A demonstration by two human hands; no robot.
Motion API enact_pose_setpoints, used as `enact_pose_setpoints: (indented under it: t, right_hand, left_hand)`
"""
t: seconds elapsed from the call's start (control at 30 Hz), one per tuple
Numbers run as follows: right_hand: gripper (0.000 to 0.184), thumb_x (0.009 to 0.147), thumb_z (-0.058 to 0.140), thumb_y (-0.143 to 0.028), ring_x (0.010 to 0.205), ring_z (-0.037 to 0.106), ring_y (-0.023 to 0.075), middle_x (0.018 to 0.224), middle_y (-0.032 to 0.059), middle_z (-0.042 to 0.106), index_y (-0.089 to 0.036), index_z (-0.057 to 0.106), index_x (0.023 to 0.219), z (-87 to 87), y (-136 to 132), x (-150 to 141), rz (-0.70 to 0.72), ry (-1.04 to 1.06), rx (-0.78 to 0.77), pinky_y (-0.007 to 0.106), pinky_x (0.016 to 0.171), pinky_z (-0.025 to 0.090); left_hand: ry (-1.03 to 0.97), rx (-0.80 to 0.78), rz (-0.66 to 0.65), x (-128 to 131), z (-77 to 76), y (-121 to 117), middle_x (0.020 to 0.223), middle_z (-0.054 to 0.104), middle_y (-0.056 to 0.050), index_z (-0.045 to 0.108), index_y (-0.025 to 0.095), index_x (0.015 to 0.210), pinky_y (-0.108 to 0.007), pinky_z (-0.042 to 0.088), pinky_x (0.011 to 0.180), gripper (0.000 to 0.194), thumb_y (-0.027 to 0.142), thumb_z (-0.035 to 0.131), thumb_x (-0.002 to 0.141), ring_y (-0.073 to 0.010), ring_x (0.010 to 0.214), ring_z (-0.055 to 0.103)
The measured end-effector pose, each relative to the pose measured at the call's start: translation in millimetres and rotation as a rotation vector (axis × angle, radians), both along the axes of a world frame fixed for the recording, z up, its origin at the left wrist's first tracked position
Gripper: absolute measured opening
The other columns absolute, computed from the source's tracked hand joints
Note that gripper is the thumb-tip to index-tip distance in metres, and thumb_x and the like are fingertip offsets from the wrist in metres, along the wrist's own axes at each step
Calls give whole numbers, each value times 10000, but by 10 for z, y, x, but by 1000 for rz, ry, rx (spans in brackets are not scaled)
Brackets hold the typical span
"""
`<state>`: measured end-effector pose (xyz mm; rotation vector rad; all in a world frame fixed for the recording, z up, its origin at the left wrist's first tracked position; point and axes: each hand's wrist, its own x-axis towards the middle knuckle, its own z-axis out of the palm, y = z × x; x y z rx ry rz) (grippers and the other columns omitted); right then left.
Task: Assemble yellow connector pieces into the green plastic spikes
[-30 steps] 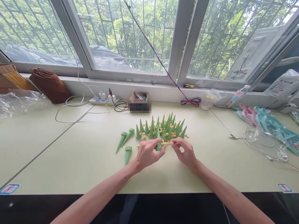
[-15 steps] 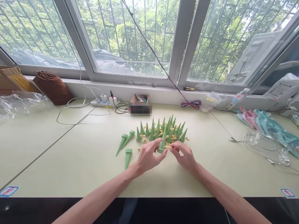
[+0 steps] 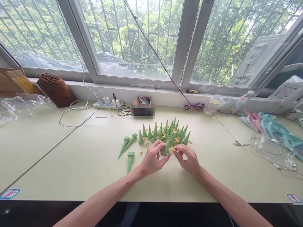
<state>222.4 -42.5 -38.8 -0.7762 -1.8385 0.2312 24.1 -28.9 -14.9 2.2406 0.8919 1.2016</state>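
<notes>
My left hand (image 3: 153,157) grips the base of a green plastic plant-watering spike (image 3: 167,147), which points up and leans a little right. Fingers of my right hand (image 3: 188,157) pinch a small yellow valve (image 3: 171,149) at the spike's right side, near its base. Right behind my hands stands a cluster of similar green spikes (image 3: 154,135), several with yellow valves on them. Left of my left hand, three loose spikes (image 3: 130,160) lie on the table, and two small yellow pieces (image 3: 141,152) lie closer by.
Along the sill are a power strip (image 3: 101,104) with cables, a small cardboard box (image 3: 142,101) and coiled wire (image 3: 194,107). To the right lie teal and pink plastic hangers (image 3: 272,126) and a white cable (image 3: 267,154). A brown bag (image 3: 55,90) stands at the back left.
The held spike has tilted slightly to the right. The yellow valve has turned in my right fingers. Both hands stay close together in nearly the same place.
</notes>
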Motion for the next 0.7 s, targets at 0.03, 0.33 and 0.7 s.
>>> enact_pose_setpoints:
  t: [0.03,0.33,0.7]
  right_hand:
    - [169,938,566,-106,529,536,93,877,46,654,-210,609,1063,5,-3,0,4,-4,0,233,483,479]
    - [206,936,568,-82,526,499,91,886,48,632,-217,605,1087,29,2,-8,29,-12,9,230,467,469]
    - [182,945,559,-100,550,515,100,887,51,625,-210,610,1081,13,5,4,22,-18,-9,237,484,472]
  left_hand:
    - [0,2,3,1,-5,3,859,532,-22,553,177,968,-192,471,501,139,272,622,895,-104,654,492]
    - [1,9,7,18,-53,20,836,558,-17,546,185,992,-200,484,512,144,261,623,897,-107,651,514]
    - [-55,-137,-30,26,-20,14,773,532,21,551,183,913,-191,504,527,166,279,678,868,-86,612,522]
